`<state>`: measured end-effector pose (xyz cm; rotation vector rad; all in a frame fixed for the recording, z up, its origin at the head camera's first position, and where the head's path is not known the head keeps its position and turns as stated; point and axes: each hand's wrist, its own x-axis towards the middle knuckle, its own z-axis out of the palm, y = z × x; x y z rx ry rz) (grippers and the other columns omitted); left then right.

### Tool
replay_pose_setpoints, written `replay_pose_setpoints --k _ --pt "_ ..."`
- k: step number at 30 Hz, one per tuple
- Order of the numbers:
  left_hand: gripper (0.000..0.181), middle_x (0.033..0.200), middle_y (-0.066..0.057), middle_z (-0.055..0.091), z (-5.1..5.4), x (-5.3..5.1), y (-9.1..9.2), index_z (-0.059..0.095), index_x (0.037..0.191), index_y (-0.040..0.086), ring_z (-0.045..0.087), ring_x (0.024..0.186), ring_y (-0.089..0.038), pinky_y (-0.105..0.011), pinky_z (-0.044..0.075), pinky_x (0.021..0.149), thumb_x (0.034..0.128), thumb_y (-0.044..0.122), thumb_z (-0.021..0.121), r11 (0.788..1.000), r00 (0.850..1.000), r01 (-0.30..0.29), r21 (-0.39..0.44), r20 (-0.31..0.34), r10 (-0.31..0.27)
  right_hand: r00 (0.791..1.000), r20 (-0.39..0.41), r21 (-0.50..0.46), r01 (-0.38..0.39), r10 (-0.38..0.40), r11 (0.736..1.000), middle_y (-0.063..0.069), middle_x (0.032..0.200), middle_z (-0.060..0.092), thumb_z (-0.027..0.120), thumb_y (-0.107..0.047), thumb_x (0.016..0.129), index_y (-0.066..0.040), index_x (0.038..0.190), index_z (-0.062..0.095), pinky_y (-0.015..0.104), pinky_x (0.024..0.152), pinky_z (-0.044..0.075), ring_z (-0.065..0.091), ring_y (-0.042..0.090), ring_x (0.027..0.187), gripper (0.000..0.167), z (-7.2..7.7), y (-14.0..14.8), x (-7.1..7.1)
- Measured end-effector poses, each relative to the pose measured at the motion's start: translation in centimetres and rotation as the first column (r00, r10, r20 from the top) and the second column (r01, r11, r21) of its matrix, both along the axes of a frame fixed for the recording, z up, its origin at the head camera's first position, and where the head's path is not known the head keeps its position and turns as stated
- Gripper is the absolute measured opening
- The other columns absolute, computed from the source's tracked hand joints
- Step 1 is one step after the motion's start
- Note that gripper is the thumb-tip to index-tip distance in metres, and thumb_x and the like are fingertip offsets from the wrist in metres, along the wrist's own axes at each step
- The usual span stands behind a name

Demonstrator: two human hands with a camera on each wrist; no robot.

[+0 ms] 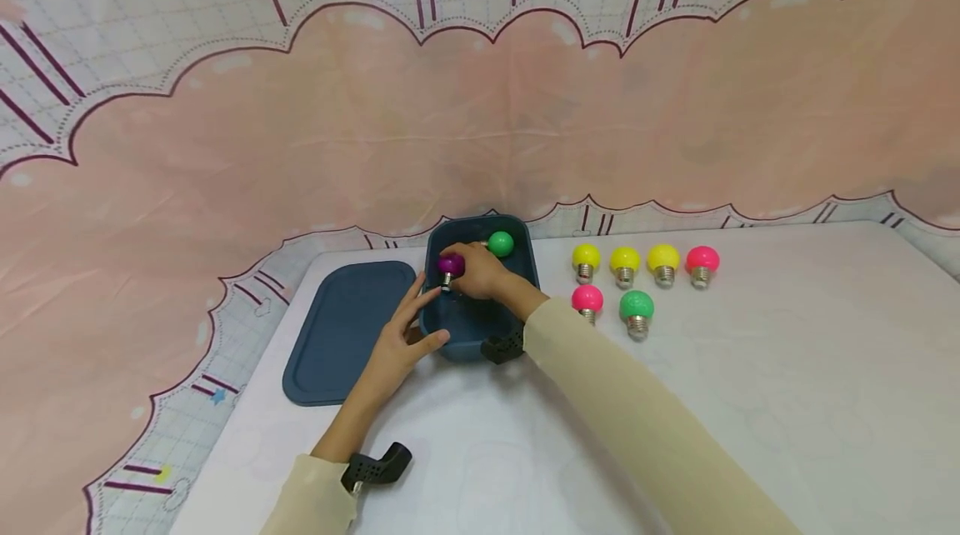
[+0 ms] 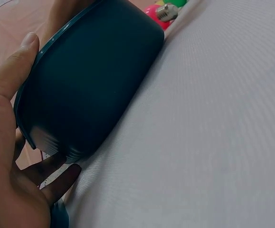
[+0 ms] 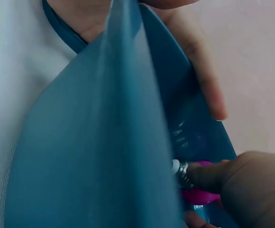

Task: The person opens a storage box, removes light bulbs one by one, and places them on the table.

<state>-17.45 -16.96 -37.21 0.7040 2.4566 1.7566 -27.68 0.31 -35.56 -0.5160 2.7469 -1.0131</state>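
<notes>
A purple light bulb (image 1: 451,265) with a metal screw base is pinched by my right hand (image 1: 482,272) inside the dark blue box (image 1: 480,343). The right wrist view shows this bulb (image 3: 201,195) looking magenta, thumb against its base. A green bulb (image 1: 500,244) lies at the box's far end, its base partly behind my hand. At the box's left side, my left hand (image 1: 396,345) grips the wall. Its thumb (image 2: 21,64) lies at the rim in the left wrist view, with other fingers low on the outside.
A dark blue lid (image 1: 348,335) lies flat to the left of the box. Right of the box stand yellow bulbs (image 1: 625,260), a pink bulb (image 1: 702,260), another pink bulb (image 1: 587,298) and a green bulb (image 1: 637,306) on the white table (image 1: 787,385). A printed cloth (image 1: 510,127) hangs behind.
</notes>
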Motion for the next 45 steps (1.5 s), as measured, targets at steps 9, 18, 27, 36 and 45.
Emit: replay_pose_setpoints --k 9,18,27,36,45 --pt "0.058 0.159 -0.012 0.008 0.0 0.0 0.4 0.038 0.145 -0.001 0.032 0.132 -0.048 -0.058 0.034 0.100 0.0914 0.003 0.062 1.000 1.000 0.006 0.014 0.000 -0.006 0.999 -0.012 0.003 -0.053 0.053 0.999 0.015 0.134 0.053 0.062 -0.016 0.094 -0.012 0.137 0.050 0.040 0.095 0.046 0.054 0.028 0.115 0.045 0.0 0.7 -0.1" --pt "0.059 0.159 -0.013 0.007 -0.1 -0.1 0.7 0.037 0.145 -0.002 0.032 0.132 -0.047 -0.057 0.033 0.101 0.0913 0.002 0.062 0.999 1.000 0.019 0.030 0.003 -0.019 1.000 0.004 -0.036 -0.008 0.008 0.999 0.012 0.123 0.059 0.067 -0.017 0.091 -0.012 0.123 0.056 0.038 0.090 0.049 0.057 0.026 0.105 0.034 -0.1 1.3 0.1" --pt "0.059 0.159 -0.012 0.007 -0.1 -0.2 0.6 0.040 0.145 0.004 0.035 0.131 -0.045 -0.055 0.037 0.099 0.0907 0.003 0.063 1.000 1.000 0.007 0.025 -0.001 -0.007 1.000 0.006 -0.060 0.025 -0.024 0.998 0.011 0.113 0.061 0.070 -0.014 0.089 -0.010 0.106 0.059 0.033 0.079 0.051 0.057 0.026 0.093 0.021 0.0 1.4 0.1" --pt "0.059 0.159 -0.010 0.007 -0.1 -0.1 0.5 0.039 0.145 0.005 0.035 0.132 -0.044 -0.053 0.036 0.100 0.0912 0.003 0.063 1.000 1.000 0.003 0.022 0.004 -0.003 0.998 0.024 -0.059 0.065 -0.064 0.996 0.014 0.126 0.058 0.071 -0.014 0.088 -0.009 0.119 0.058 0.037 0.087 0.049 0.058 0.027 0.102 0.034 0.1 1.5 0.2" --pt "0.060 0.159 -0.012 0.007 0.1 0.0 0.2 0.039 0.146 0.005 0.036 0.132 -0.043 -0.053 0.036 0.100 0.0912 0.006 0.063 1.000 1.000 -0.008 -0.017 -0.005 0.008 0.993 0.082 -0.125 0.098 -0.088 0.987 0.015 0.112 0.062 0.073 -0.017 0.086 -0.004 0.126 0.056 0.032 0.077 0.052 0.062 0.023 0.089 0.045 0.7 2.1 0.5"
